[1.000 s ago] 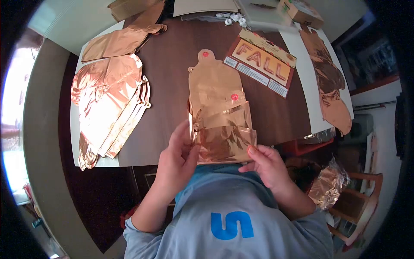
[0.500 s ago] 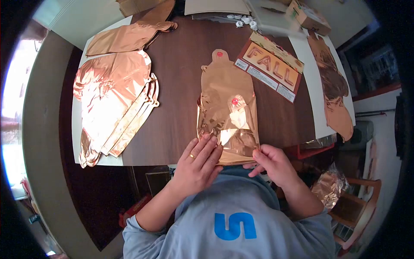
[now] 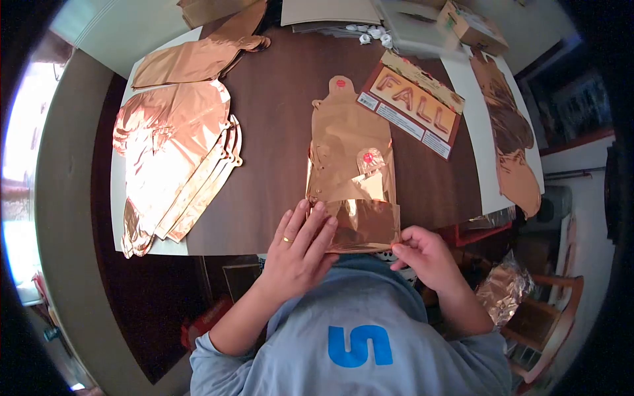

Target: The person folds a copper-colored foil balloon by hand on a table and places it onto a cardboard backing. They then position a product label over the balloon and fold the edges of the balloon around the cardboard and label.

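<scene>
Folded copper-coloured foil point(image 3: 353, 132) lies lengthwise on the brown table in front of me, with a red sticker near its top and another at mid-height. My left hand point(image 3: 300, 244) rests with fingers spread on the foil's lower left edge, a ring on one finger. At the lower right corner, my right hand point(image 3: 426, 256) pinches the foil's edge between thumb and fingers. A printed card reading "FALL" point(image 3: 413, 102) lies just beyond the foil's upper right side.
Stacked copper foil pieces point(image 3: 168, 138) cover the table's left side. Another foil strip point(image 3: 505, 125) lies along the right edge. A cardboard box point(image 3: 472, 28) and white crumpled bits point(image 3: 375, 34) sit at the back. Wrapped foil point(image 3: 505, 287) is by a wooden chair point(image 3: 561, 317).
My left hand has gone from holding the foil's left edge to lying flat on it. The foil looks flatter, and its bottom fold has shifted. My right hand stays at the lower right corner.
</scene>
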### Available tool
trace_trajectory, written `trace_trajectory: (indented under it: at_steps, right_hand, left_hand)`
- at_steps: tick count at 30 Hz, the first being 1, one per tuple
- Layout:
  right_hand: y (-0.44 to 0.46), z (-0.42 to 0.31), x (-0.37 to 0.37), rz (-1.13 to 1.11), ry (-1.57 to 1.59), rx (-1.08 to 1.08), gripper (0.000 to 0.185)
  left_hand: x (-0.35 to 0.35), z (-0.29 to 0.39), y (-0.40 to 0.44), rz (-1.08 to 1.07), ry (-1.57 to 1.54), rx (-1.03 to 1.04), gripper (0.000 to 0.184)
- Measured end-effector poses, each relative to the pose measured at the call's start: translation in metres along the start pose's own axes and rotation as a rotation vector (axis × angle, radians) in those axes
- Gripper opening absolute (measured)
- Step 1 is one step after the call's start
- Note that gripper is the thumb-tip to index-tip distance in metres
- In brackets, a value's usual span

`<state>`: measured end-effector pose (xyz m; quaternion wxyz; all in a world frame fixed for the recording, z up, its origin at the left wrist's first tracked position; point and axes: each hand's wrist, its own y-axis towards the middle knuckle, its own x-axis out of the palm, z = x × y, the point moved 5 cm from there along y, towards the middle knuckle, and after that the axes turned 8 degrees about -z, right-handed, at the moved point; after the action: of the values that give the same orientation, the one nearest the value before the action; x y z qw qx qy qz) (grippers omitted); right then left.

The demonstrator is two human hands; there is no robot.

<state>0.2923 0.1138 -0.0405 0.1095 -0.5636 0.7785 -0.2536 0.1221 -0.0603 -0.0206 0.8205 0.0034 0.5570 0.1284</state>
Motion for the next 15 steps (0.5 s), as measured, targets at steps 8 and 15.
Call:
trace_trajectory:
  at_steps: [8, 15]
  right_hand:
    - [0.0, 0.004, 0.01, -0.04, 0.147, 0.037, 0.02]
    - [0.005, -0.005, 0.018, -0.096, 0.121, 0.064, 0.02]
  left_hand:
    - [-0.002, 0.0, 0.001, -0.015, -0.058, 0.005, 0.074]
    - [-0.014, -0.002, 0.004, 0.005, -0.272, 0.013, 0.08]
